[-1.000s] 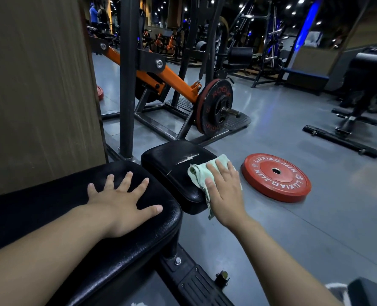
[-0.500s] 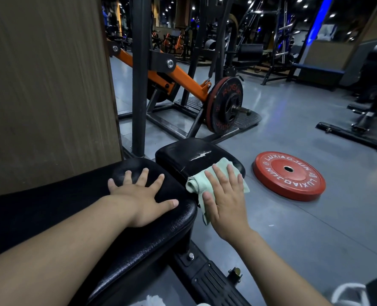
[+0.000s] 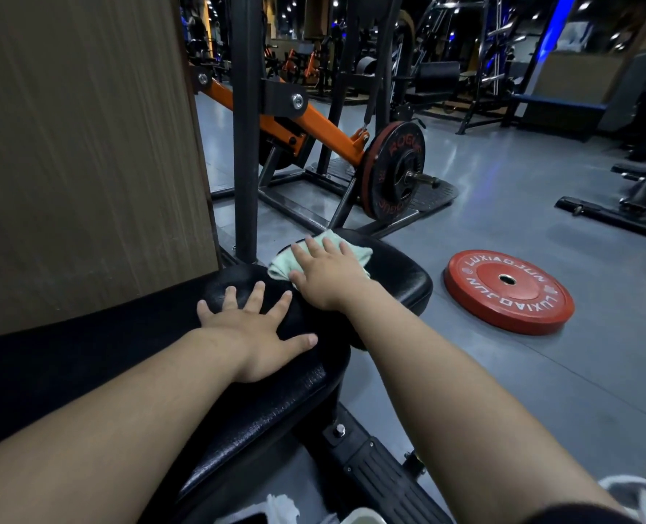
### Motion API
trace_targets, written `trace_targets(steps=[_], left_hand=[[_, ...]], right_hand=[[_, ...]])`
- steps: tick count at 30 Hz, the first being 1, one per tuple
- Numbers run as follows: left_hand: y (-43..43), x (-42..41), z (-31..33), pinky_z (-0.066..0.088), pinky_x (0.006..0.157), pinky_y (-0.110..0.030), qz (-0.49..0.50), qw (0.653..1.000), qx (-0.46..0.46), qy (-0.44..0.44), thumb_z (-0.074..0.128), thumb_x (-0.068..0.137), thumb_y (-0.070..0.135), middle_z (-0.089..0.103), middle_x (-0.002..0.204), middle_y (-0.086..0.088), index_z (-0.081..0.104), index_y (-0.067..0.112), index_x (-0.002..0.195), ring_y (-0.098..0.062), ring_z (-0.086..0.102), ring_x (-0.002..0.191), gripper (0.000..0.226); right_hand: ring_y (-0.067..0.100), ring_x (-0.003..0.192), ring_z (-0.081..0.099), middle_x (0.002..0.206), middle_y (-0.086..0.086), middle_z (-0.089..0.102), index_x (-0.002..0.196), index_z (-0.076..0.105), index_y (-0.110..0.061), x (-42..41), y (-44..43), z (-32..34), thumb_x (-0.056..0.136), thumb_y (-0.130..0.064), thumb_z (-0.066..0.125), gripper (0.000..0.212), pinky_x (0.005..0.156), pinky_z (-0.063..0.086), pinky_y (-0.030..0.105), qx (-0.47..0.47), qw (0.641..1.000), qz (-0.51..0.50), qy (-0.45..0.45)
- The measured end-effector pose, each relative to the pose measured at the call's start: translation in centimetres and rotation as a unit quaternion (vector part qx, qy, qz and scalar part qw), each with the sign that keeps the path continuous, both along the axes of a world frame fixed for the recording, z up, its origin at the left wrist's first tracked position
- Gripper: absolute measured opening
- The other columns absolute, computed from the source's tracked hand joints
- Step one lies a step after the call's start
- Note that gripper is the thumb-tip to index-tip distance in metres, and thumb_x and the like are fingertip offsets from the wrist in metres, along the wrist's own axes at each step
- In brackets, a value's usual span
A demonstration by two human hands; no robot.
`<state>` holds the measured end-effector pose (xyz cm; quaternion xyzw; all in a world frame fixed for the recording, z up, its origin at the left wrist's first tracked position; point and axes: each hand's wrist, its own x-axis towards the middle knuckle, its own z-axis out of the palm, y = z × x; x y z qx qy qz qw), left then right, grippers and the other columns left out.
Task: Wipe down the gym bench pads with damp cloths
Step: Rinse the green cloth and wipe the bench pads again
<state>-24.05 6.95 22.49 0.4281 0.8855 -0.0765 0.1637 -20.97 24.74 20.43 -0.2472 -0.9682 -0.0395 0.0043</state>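
A long black bench pad (image 3: 268,387) runs from the lower left toward the middle. Just beyond its end sits a smaller black seat pad (image 3: 400,274). My left hand (image 3: 257,330) lies flat on the end of the long pad with its fingers spread. My right hand (image 3: 329,276) presses a pale green cloth (image 3: 355,251) flat onto the near left part of the seat pad, fingers straight. Most of the cloth is hidden under that hand.
A red weight plate (image 3: 508,291) lies on the grey floor to the right. A black upright post (image 3: 245,126) and an orange-armed machine with a loaded plate (image 3: 393,170) stand behind the seat pad. A brown panel (image 3: 87,153) fills the left.
My right hand slid the cloth from the seat pad's right front edge up and left across its top. My left hand stayed flat on the long pad. The camera came closer.
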Motion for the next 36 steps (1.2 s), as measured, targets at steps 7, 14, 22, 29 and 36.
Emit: trace_targets(steps=[7,14,22,29,36], left_hand=[[0.2,-0.2,-0.2,-0.003,0.116,-0.066,0.007,1.000,-0.008,0.009,0.016,0.077,0.091,-0.021,0.164,0.005,-0.012,0.051,0.150,-0.034,-0.016,0.150,0.088],[0.0,0.0,0.0,-0.004,0.116,-0.065,0.009,1.000,-0.006,0.000,0.017,0.078,0.090,-0.021,0.163,0.005,-0.013,0.051,0.150,-0.034,-0.017,0.150,0.087],[0.0,0.0,-0.1,-0.003,0.116,-0.065,0.008,1.000,0.001,0.002,0.016,0.077,0.091,-0.020,0.164,0.005,-0.012,0.051,0.150,-0.034,-0.015,0.150,0.088],[-0.1,0.0,-0.4,-0.002,0.116,-0.065,0.002,1.000,0.011,0.006,0.014,0.076,0.091,-0.019,0.164,0.005,-0.012,0.051,0.150,-0.033,-0.014,0.151,0.089],[0.0,-0.4,-0.9,0.001,0.116,-0.066,-0.006,1.000,0.020,0.015,0.012,0.073,0.092,-0.017,0.165,0.005,-0.011,0.051,0.150,-0.034,-0.010,0.151,0.090]], right_hand=[[0.032,0.151,-0.001,0.166,0.007,0.004,0.157,0.011,-0.024,-4.4,0.4,0.4,0.101,-0.053,0.024,0.064,0.121,0.001,0.052,0.003,1.000,-0.007,-0.030],[0.030,0.151,0.006,0.165,0.010,0.005,0.157,0.008,-0.016,1.1,-0.9,0.3,0.104,-0.044,0.018,0.061,0.122,0.004,0.045,0.005,1.000,0.022,-0.004],[0.030,0.148,0.023,0.161,0.009,0.026,0.154,0.027,-0.013,10.0,-3.4,-1.2,0.105,-0.040,0.025,0.056,0.119,0.013,0.041,0.026,0.996,0.001,0.085],[0.024,0.146,0.028,0.157,0.003,0.037,0.149,0.038,-0.016,9.6,-2.9,-0.8,0.106,-0.036,0.027,0.049,0.118,0.017,0.037,-0.044,0.987,-0.006,0.152],[0.024,0.140,0.036,0.156,0.003,0.038,0.145,0.043,-0.017,5.2,-2.1,-0.3,0.106,-0.037,0.026,0.047,0.114,0.023,0.038,-0.022,0.993,-0.022,0.116]])
